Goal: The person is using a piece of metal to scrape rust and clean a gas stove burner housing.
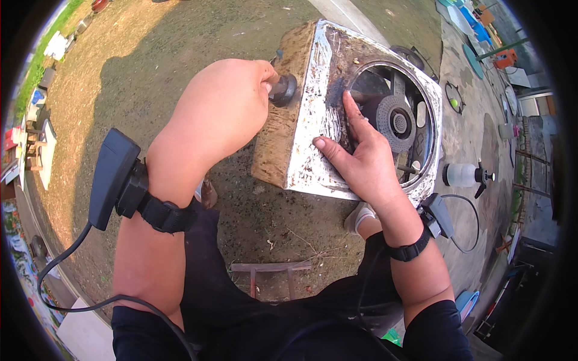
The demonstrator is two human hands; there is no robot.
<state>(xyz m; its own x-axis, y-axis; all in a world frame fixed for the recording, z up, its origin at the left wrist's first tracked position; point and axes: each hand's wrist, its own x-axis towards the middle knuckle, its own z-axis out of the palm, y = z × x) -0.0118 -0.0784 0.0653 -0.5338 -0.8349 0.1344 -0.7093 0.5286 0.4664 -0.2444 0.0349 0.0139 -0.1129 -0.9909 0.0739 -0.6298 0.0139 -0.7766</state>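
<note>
A grimy single-burner gas stove (307, 144) sits tilted in front of me, its white top streaked with brown and black residue. On its brownish, stained side sticks out a dark round knob (284, 91). My left hand (220, 111) is closed on that knob, the fingertips partly hidden behind the hand. With thumb and fingers spread, my right hand (364, 150) rests on the stove top, and the index finger reaches the rim of the round opening. Inside that opening is a dark burner head (394, 120) with small holes.
A spray bottle (460, 175) with a black pump head lies right of the stove. Between my legs is a small wooden stool (271, 266). A thin dark ring (454, 97) lies on the ground farther right. Cables hang from the black devices (111, 180) strapped to my wrists.
</note>
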